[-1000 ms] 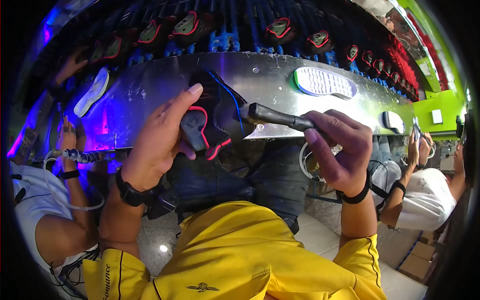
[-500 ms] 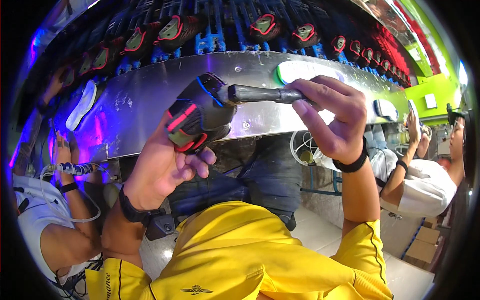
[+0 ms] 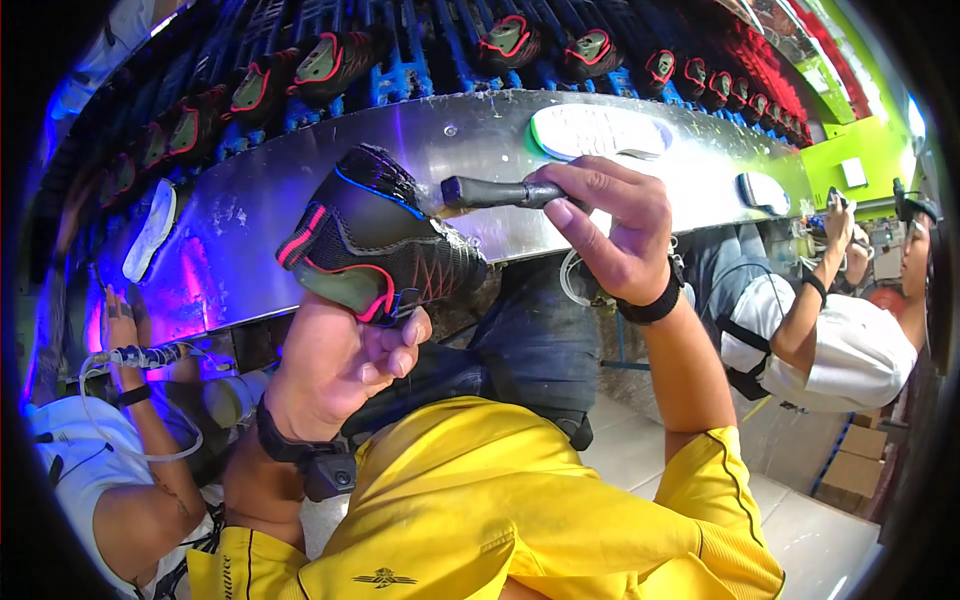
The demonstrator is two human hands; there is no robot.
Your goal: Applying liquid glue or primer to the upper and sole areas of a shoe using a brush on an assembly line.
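Observation:
In my left hand is a black shoe upper with pink and blue trim and a green insert at its opening. It is tilted, its underside turned up and to the right, and my fingers curl below the opening. A dark-handled brush is pinched between the thumb and fingers of my right hand. The brush's left end meets or nearly meets the underside edge of the upper; its bristles barely show. Beyond the brush, a white sole with a green edge lies on the metal bench.
Another white sole lies at the bench's left, and one more sole at the right. Behind the bench, several black uppers sit along a blue rack. People in white work at left and right.
The shoe upper has turned in my left hand and shows more of its laced side. My right hand and the brush have shifted left and slightly down along its underside edge.

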